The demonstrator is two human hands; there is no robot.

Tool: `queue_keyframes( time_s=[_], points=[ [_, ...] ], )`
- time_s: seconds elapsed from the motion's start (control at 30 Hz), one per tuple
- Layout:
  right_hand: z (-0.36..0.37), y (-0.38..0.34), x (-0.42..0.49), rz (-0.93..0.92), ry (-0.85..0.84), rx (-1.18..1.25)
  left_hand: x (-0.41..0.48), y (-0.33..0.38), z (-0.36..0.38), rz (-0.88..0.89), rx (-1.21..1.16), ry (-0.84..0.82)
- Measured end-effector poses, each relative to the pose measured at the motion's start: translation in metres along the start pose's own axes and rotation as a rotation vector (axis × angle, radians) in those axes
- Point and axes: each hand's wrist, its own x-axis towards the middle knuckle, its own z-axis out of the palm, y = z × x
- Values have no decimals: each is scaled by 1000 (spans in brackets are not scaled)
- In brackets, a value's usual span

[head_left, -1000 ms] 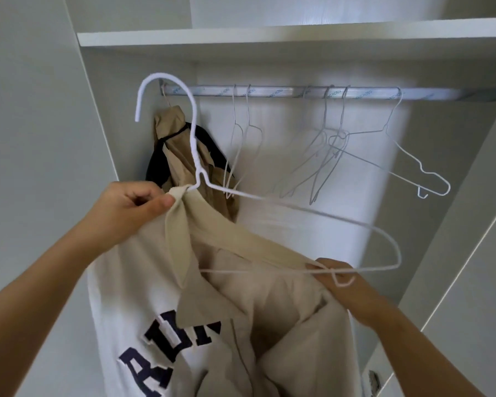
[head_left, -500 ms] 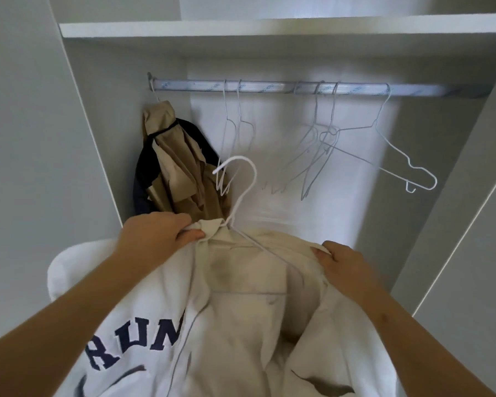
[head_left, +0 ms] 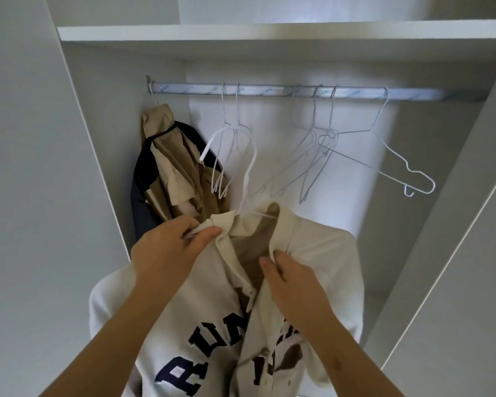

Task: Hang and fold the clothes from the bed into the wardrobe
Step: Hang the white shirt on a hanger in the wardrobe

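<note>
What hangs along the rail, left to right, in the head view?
Along the rail: tan garment → two empty hangers → three bunched hangers → one skewed hanger.

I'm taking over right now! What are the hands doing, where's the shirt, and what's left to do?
Left hand pinches the collar of the cream shirt beside the neck of the white hanger.
Right hand pinches the other collar edge.
The hanger sits inside the shirt, hook up, not yet on the rail.
Done: tan and navy clothes hang at the rail's left end.
Left: hook the hanger on the rail.
</note>
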Motion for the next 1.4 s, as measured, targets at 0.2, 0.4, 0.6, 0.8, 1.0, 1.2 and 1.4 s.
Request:
queue_keyframes(
  time_s=[0.2,0.4,0.6,0.8,1.0,1.2,1.4],
  points=[
    [-35,16,20,-243,556,-198,-1,-8,-3,126,-193,-9],
    [-42,24,16,52,210,-227,-3,-9,8,255,-273,-181],
    [-31,37,15,238,220,-119,0,-28,15,393,-73,-316],
    [-32,41,12,385,292,-105,-2,-40,21,766,28,-231],
    [-21,31,8,401,204,-158,-16,-9,37,295,69,-693],
    [-37,25,2,314,-85,-54,-25,-7,56,137,-233,-504],
    [-28,21,-7,498,-217,173,-28,-19,71,131,-84,-553]
  ],
)
